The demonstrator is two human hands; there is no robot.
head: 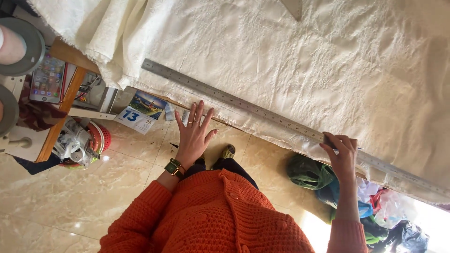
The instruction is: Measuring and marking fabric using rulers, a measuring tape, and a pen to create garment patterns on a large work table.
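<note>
A long steel ruler (262,110) lies diagonally on cream embossed fabric (304,61) that covers a table. My right hand (342,157) rests against the ruler's near edge, fingers closed on what looks like a thin dark pencil with its tip at the ruler. My left hand (193,133), with a ring and a green wristwatch, is spread flat with fingers apart at the fabric's near edge, just below the ruler, holding nothing. I wear an orange knitted sweater (220,215).
A phone (47,77) lies on a wooden shelf at left beside grey tape rolls (23,47). A calendar card (140,112) hangs under the table edge. A red basket (96,138) and green and blue bags (311,173) sit on the tiled floor.
</note>
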